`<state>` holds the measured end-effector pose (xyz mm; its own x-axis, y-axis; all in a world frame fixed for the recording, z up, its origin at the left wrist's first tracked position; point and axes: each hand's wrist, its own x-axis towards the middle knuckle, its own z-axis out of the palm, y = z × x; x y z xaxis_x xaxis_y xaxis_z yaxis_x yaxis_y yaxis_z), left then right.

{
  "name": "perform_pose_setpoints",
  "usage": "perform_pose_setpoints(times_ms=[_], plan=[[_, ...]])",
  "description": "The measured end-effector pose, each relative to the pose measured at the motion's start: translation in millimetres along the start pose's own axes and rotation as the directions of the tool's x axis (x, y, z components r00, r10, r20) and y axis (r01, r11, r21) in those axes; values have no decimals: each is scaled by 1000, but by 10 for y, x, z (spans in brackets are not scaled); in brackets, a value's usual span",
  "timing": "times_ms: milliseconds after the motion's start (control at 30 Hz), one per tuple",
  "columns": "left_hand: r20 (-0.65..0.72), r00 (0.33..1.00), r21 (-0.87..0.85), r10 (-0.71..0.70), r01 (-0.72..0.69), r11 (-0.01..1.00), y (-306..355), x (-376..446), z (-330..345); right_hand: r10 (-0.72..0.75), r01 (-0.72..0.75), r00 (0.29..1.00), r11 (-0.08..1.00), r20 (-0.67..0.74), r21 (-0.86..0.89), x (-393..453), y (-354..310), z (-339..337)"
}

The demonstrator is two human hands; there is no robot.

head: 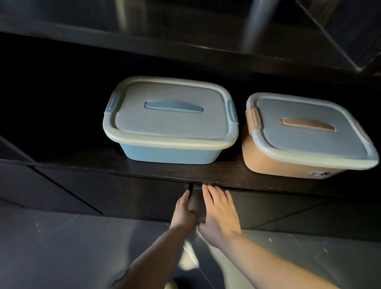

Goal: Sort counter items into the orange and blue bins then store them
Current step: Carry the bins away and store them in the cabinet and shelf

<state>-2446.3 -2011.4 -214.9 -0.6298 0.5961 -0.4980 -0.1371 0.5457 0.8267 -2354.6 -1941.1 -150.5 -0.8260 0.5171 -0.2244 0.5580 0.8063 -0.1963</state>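
Note:
The blue bin stands lidded on a dark shelf, and the orange bin stands lidded to its right, its right corner past the shelf's front edge. Both lids are grey with cream rims and side clips. Below the shelf, my left hand lies edge-on at the gap between two dark cabinet doors, fingers straight. My right hand rests flat on the right door, fingers straight, tips at the shelf's front edge. Neither hand holds anything.
The left cabinet door is dark like the shelf. A dark counter edge runs above the shelf opening, with a grey pole behind it. Grey tiled floor lies below. The shelf's left part is in deep shadow.

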Motion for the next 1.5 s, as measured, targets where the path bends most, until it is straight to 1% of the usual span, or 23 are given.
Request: perform_pose_setpoints(times_ms=[133, 200, 267, 367, 433, 500, 567, 633, 700, 800, 867, 933, 1000, 1067, 1133, 1200, 1267, 1333, 1367, 1467, 1500], plan=[[20, 1000, -63, 21, -19, 998, -141, -65, 29, -38, 38, 998, 999, -44, -3, -126, 13, 41], [15, 999, -157, 43, -40, 987, -172, -133, 31, -52, 53, 996, 999, -69, 8, -197, 25, 68], [4, 999, -271, 34, -32, 962, -178, -190, 2, -65, 67, 995, 997, -75, 24, -275, 44, 79], [15, 1000, -324, 3, 2, 946, -187, -342, -39, -56, 62, 993, 996, -99, 59, -445, 86, 127], [4, 1000, -331, -8, 9, 944, -223, -526, -12, -39, 52, 993, 992, -113, 118, -613, 102, 203], [0, 1000, -337, -25, 24, 941, -306, -748, 65, -12, 28, 996, 983, -87, 184, -806, 119, 259], [14, 999, -316, -38, 41, 948, -405, -966, 173, -18, 35, 994, 987, -104, 158, -986, 170, 278], [39, 998, -267, -42, 51, 962, -483, -1192, 273, -83, 99, 984, 990, -156, 96, -1148, 217, 240], [113, 994, -212, -12, 35, 977, -532, -1415, 386, -102, 114, 986, 989, -135, 89, -1307, 271, 195], [193, 981, -169, -32, 65, 984, -614, -1794, 643, -28, 34, 999, 987, -41, 155, -1592, 448, 223], [213, 977, -189, -25, 66, 980, -708, -2044, 844, -1, 6, 1000, 979, -26, 204, -1819, 629, 288], [223, 974, -232, -39, 92, 968, -811, -2270, 1071, -16, 25, 999, 977, -41, 213, -2070, 830, 352], [199, 975, -274, -101, 155, 949, -877, -2463, 1320, -22, 36, 997, 980, -71, 197, -2322, 996, 406], [225, 964, -294, -140, 204, 934, -925, -2576, 1581, 23, 3, 992, 980, -124, 200, -2568, 1130, 440], [269, 951, -225, -155, 218, 949, -930, -2645, 1823, 104, -75, 984, 977, -142, 198, -2790, 1285, 458], [343, 930, -113, -134, 183, 977, -941, -2683, 2043, 182, -163, 979, 968, -89, 190, -2973, 1463, 432], [428, 896, 4, -117, 127, 992, -936, -2751, 2258, 225, -209, 972, 960, -64, 189, -3124, 1640, 389], [502, 858, 82, -109, 79, 994, -900, -2866, 2458, 261, -248, 964, 948, -44, 200, -3264, 1780, 339], [550, 829, 105, -98, 48, 993, -875, -2921, 2552, 285, -273, 958, 939, -30, 207, -3329, 1840, 316], [706, 703, 154, -78, -45, 987, -739, -3031, 2782, 373, -360, 928, 906, -18, 221, -3479, 2036, 249], [719, 691, 183, -78, -81, 980, -702, -3041, 2833, 398, -383, 917, 896, -22, 224, -3512, 2116, 231]])
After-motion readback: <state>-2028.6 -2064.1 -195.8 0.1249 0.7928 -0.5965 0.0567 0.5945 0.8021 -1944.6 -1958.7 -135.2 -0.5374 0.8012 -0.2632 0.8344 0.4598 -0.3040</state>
